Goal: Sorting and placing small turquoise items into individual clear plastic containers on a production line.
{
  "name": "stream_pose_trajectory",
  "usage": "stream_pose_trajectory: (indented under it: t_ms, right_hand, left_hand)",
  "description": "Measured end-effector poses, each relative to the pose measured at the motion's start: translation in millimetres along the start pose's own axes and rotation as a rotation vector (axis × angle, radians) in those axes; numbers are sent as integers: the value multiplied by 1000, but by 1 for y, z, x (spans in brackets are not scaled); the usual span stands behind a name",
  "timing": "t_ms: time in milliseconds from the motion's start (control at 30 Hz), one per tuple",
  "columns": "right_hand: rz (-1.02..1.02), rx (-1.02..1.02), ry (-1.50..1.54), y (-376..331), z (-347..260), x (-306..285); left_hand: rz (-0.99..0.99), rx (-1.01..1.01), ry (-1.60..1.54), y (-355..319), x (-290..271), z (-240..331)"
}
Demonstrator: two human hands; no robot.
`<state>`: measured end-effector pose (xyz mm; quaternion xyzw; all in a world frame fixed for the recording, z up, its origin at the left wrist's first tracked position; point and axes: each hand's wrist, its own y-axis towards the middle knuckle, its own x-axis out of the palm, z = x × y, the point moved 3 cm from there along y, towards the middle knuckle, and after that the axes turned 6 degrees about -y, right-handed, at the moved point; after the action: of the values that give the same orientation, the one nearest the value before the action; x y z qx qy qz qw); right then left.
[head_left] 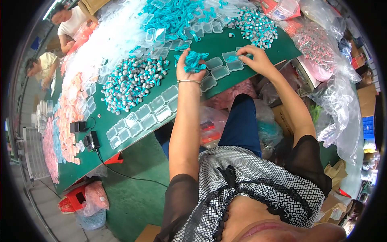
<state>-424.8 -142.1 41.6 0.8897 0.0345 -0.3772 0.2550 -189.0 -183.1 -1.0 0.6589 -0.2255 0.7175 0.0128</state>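
Note:
A bunch of thin teal looped straps rests in my left hand, whose fingers curl around it above the table. My right hand is at the right end of a double row of small clear plastic boxes. Its thumb and fingertips pinch at a teal strap that lies over the end box. The other boxes run down along the table's near edge to the left; those I can make out hold no teal straps.
The green table carries a heap of grey-and-teal beads, a similar heap at the far right, and a teal strap pile. Black adapters with a cable sit at the left. Plastic bags crowd the right. Two people work far left.

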Motion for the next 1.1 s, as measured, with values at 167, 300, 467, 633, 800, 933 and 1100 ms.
stream_pose_trajectory:
  t_ms: [167, 300, 467, 633, 800, 933, 1100]
  right_hand:
    - [36, -119, -280, -18, 10, 11]
    - [58, -80, -453, -18, -7, 11]
    - [-27, -102, -464, -3, -6, 11]
    - [-73, -131, -470, -2, 2, 16]
    - [2, -176, -469, -5, 0, 20]
    - [-113, -143, -517, 5, -3, 14]
    - [-211, -94, -659, 12, -18, 10]
  left_hand:
    - [23, -26, 62, -1, -3, -5]
    - [23, -13, 90, -6, -3, -4]
    - [3, -33, 48, -9, -1, -3]
    - [15, -20, 96, -13, 0, -6]
    - [52, -5, 88, -14, -4, -4]
    - [6, -22, 68, -11, -4, -4]
    - [-23, -24, 25, -10, -6, 0]
